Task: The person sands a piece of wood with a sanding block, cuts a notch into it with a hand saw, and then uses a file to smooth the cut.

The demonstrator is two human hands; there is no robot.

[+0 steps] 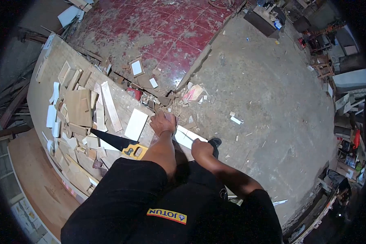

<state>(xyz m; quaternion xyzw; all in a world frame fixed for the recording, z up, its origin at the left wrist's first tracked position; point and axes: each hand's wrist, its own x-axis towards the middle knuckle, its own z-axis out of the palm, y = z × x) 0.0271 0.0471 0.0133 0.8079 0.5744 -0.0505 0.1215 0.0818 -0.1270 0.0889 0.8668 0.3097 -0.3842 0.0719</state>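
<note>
Closing narrowly at the lower part of the white strip [182, 139], the right grip [201, 149] held a slim tool [188, 135], its type too small to tell. Left grip [163, 123]: fingers curled, set at the strip's far end; whether it pinched anything could not be told.

Item: the strip, flat, smooth-faced, straight-edged, lying between the two grips.
Item: one white rectangular panel [136, 124], smooth, just left of the left grip.
Item: one handsaw [132, 151], yellow handle, black tapering blade, left of the left forearm, its blade pointing toward the offcuts.
Item: wood offcuts [79, 107], heaped well left of the left grip; brown and pale blocks, thin slats, white scraps, mostly angular.
Item: one long pale slat [111, 106], left of the left grip, beyond the panel.

Writing: "JOTUN" on a yellow label [166, 216] with red and blue, on the black garment [122, 203], nearer the body than either grip.

Surface: a broad, pale wooden desk [40, 95], left of the grips, carrying the heap.
Room: red tiled floor [166, 24], dusty and littered, ahead of the left grip; rough grey concrete [264, 93], right of the right grip; assorted clutter [351, 134] along the far right.
</note>
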